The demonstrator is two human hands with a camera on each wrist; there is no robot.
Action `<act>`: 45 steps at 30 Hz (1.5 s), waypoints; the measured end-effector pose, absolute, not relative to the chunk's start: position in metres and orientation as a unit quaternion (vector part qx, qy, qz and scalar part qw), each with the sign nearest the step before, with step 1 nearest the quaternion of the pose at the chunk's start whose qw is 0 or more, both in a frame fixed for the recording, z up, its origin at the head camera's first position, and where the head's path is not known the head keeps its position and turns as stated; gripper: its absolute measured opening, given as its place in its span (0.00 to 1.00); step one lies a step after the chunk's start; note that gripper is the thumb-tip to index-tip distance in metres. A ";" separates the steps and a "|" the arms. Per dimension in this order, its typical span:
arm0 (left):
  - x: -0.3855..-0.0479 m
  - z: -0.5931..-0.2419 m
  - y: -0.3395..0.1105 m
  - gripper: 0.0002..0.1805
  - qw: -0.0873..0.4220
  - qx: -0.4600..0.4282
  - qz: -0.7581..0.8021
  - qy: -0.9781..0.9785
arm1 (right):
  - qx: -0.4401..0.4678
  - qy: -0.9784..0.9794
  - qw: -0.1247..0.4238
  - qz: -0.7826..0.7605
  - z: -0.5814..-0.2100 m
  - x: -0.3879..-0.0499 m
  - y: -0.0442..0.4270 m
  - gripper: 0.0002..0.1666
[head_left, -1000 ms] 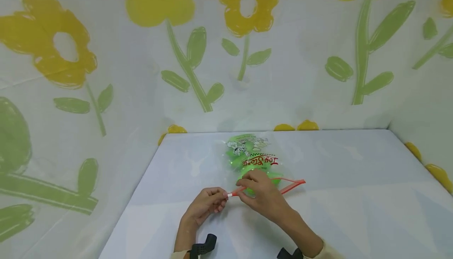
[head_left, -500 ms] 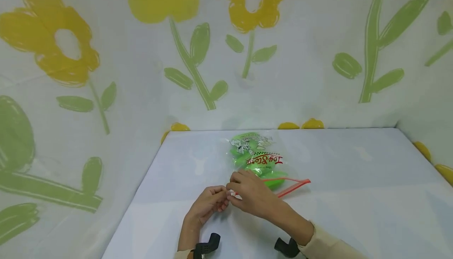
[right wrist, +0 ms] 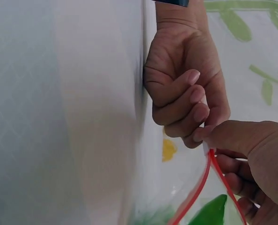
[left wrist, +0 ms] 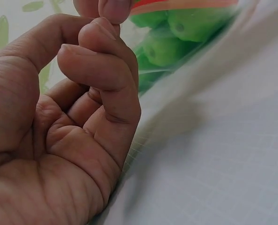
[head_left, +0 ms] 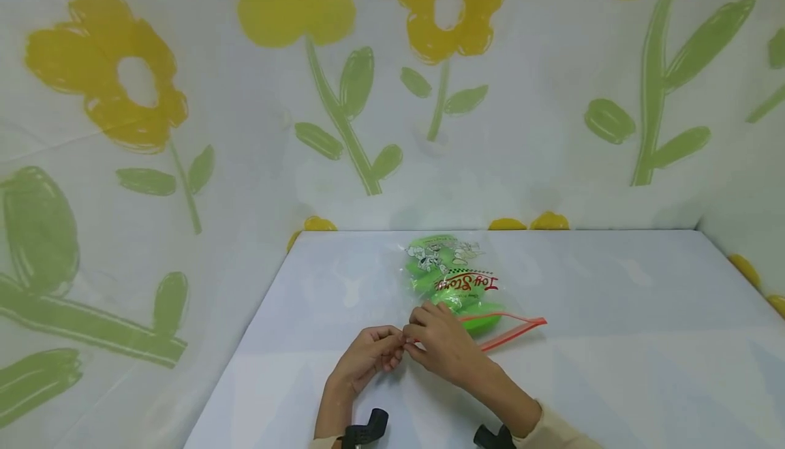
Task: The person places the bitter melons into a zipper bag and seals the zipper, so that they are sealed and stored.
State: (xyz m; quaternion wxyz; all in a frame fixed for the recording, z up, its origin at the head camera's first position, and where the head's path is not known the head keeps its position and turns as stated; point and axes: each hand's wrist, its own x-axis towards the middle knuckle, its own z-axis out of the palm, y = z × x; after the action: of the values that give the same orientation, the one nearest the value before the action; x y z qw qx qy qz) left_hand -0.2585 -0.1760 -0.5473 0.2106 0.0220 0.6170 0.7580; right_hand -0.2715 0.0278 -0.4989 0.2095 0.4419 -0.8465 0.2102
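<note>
A clear zip bag [head_left: 450, 282] with red lettering and green things inside lies on the table. Its red zip strip [head_left: 514, 334] gapes into a loop at the right end. My left hand [head_left: 366, 359] pinches the strip's left end between thumb and forefinger, its other fingers curled. Right against it, my right hand [head_left: 444, 343] pinches the same end, where a small white slider [right wrist: 206, 148] peeks out in the right wrist view. The fingertips of both hands meet there and hide most of the slider. Rounded green contents [left wrist: 186, 28] show through the plastic in the left wrist view.
The white table [head_left: 613, 313] extends to both sides of the bag. Behind it and to the left stands a white wall cloth [head_left: 527, 176] printed with yellow flowers. Black camera mounts [head_left: 368, 427] sit at both wrists.
My right hand has slid left along the zip strip until its fingertips meet the left hand's, covering the white slider. The left hand keeps its pinch. The head view has shifted slightly.
</note>
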 end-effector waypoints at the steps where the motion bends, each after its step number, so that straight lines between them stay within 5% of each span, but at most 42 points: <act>1: -0.258 -0.548 -0.175 0.10 0.209 0.021 0.758 0.618 | 0.442 -0.845 0.214 0.210 -0.500 -0.271 0.029 0.08; 25: -0.257 -0.551 -0.171 0.08 0.183 0.037 0.753 0.631 | 0.478 -0.814 0.285 0.167 -0.506 -0.274 0.036 0.07; 45: -0.257 -0.550 -0.167 0.06 0.165 0.015 0.753 0.637 | 0.493 -0.796 0.287 0.201 -0.512 -0.277 0.035 0.10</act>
State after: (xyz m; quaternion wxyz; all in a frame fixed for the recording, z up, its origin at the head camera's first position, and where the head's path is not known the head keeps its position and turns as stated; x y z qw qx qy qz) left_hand -0.2573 -0.1673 -0.5505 0.1655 0.0155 0.6369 0.7528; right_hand -0.2767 0.0346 -0.5117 0.2867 0.4932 -0.7964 0.2007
